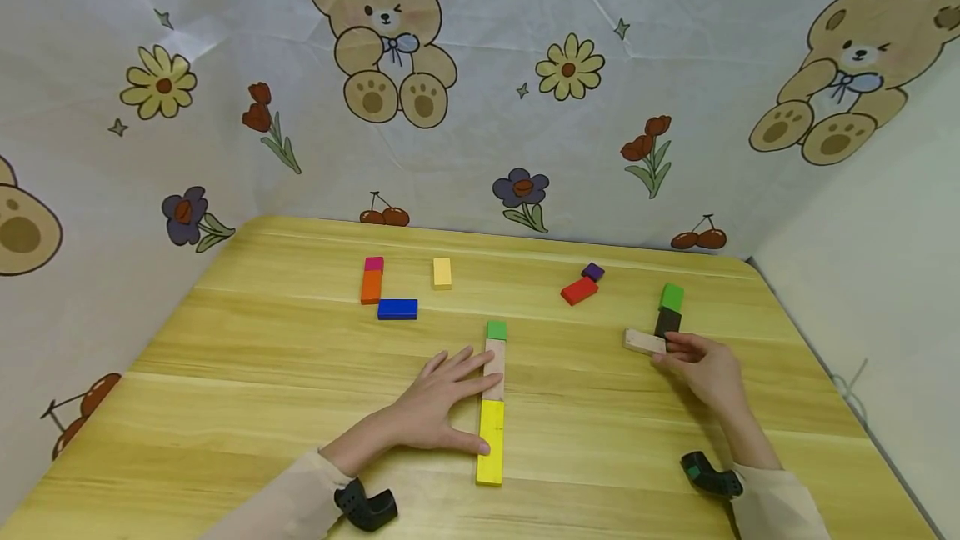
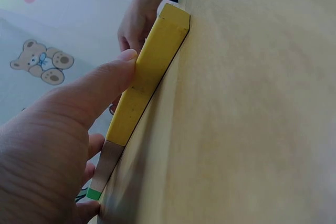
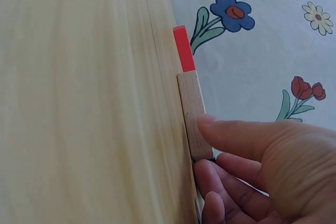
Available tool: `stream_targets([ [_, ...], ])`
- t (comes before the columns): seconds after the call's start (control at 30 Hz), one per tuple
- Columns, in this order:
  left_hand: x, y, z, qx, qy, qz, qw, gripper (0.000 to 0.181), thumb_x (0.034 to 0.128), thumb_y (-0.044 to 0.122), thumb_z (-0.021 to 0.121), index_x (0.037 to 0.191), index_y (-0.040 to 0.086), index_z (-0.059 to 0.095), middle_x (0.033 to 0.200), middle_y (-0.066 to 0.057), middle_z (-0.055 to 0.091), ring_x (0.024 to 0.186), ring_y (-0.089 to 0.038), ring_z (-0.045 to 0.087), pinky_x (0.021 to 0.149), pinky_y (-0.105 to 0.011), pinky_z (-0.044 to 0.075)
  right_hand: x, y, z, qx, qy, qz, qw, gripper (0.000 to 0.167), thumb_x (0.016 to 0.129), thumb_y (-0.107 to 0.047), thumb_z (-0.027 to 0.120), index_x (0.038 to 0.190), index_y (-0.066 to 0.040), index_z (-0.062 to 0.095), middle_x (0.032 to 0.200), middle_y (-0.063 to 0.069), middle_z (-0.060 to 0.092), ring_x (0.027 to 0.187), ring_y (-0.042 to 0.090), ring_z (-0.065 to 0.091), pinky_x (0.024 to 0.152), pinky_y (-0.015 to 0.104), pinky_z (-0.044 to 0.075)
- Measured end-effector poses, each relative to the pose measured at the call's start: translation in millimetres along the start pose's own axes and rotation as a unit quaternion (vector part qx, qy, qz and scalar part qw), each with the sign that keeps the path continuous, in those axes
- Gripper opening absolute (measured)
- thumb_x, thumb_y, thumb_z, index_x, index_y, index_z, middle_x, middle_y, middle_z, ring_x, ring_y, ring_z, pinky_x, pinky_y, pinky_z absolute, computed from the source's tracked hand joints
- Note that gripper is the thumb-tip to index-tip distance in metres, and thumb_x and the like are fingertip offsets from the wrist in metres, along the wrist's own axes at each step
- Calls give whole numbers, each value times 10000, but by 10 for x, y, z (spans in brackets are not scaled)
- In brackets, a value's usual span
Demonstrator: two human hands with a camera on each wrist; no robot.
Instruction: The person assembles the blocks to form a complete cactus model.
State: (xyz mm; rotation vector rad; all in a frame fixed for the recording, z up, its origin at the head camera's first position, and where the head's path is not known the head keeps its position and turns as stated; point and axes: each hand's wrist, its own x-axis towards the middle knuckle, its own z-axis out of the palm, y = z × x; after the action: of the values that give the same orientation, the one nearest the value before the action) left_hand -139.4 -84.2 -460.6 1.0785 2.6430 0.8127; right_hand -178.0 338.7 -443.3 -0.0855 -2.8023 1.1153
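Worktop (image 1: pixel 285 373), wood-grained. Left hand (image 1: pixel 431 407), grip relaxed, fingers spread, thumb and fingertips touching a central row. Right hand (image 1: pixel 708 369), grip pinching a short pale block's right end. Yellow block (image 1: pixel 492 427), near end of row. Long pale block (image 1: pixel 497 345), mid-row. Short pale block (image 1: pixel 639 340), right side of worktop. Black block (image 1: pixel 667 322), just beyond it. Small green block (image 1: pixel 497 330), row's far end.
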Motion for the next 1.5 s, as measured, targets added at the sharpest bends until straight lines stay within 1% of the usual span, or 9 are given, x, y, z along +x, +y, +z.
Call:
stream_targets([
  [0.13, -5, 7, -3, -7, -11, -19, 10000, 907, 778, 627, 706, 1528, 256, 355, 1647, 19, 164, 1525, -294, 92, 1197, -588, 42, 3, 21, 18, -195, 33, -250, 9995, 485, 827, -185, 793, 1231, 40, 647, 1013, 216, 728, 703, -154, 570, 658, 56, 432],
  [0.43, -12, -11, -1, -46, -5, -37, 10000, 911, 776, 630, 706, 1528, 255, 353, 1648, 26, 157, 1526, -285, 86, 1196, -589, 40, 14, 2, 31, -238, 70, -466, 9986, 341, 831, -92, 774, 1131, 39, 675, 940, 208, 737, 701, -155, 558, 652, 47, 414],
  [0.7, -15, -11, 2, -47, 22, -40, 10000, 908, 774, 631, 709, 1525, 255, 362, 1646, 25, 166, 1526, -288, 89, 1195, -591, 50, 25, 1, 37, -302, -74, -345, 9989, 366, 825, -114, 784, 1138, 30, 663, 916, 172, 742, 699, -144, 568, 667, 63, 415],
  [0.87, -19, -5, -8, -83, 18, -45, 10000, 906, 775, 627, 711, 1524, 254, 365, 1646, 26, 167, 1525, -293, 93, 1194, -593, 49, 31, -16, 42, -294, -131, -332, 9989, 391, 835, -143, 781, 1160, 35, 657, 960, 183, 725, 708, -138, 559, 660, 81, 437],
  [1.0, -21, -8, -11, -75, 25, -45, 10000, 903, 775, 623, 712, 1523, 254, 366, 1645, 34, 166, 1525, -291, 96, 1196, -588, 45, 45, -19, 53, -288, -130, -374, 9988, 370, 845, -134, 770, 1155, 38, 664, 972, 190, 715, 708, -130, 556, 646, 101, 460],
  [1.13, -19, -5, -10, -48, 27, -23, 10000, 900, 777, 621, 713, 1521, 249, 371, 1644, 25, 169, 1524, -295, 96, 1196, -590, 46, 57, -22, 59, -310, -125, -395, 9987, 337, 846, -123, 766, 1138, 20, 679, 950, 165, 725, 701, -121, 569, 640, 112, 472],
  [1.27, -13, 3, -5, -27, 16, 1, 10000, 901, 775, 624, 712, 1520, 247, 375, 1644, 13, 173, 1523, -303, 100, 1195, -594, 53, 44, -95, 66, -142, -208, -373, 9990, 352, 849, -152, 769, 1148, 10, 677, 969, 166, 726, 715, -112, 585, 643, 116, 483],
  [1.4, -2, 6, -2, -28, 37, 9, 10000, 904, 770, 626, 717, 1519, 254, 376, 1645, 18, 172, 1523, -301, 102, 1195, -593, 55, 33, -263, 112, 256, -402, -416, 9980, 370, 849, -149, 769, 1155, 30, 664, 1001, 193, 709, 745, -85, 602, 653, 126, 499],
  [1.5, -3, 0, 0, -19, 40, 9, 10000, 905, 769, 628, 717, 1519, 254, 376, 1645, 24, 169, 1524, -298, 101, 1196, -591, 54, 37, -410, 191, 549, -609, -546, 9951, 359, 845, -108, 765, 1150, 51, 658, 1003, 207, 694, 763, -40, 620, 664, 140, 518],
])
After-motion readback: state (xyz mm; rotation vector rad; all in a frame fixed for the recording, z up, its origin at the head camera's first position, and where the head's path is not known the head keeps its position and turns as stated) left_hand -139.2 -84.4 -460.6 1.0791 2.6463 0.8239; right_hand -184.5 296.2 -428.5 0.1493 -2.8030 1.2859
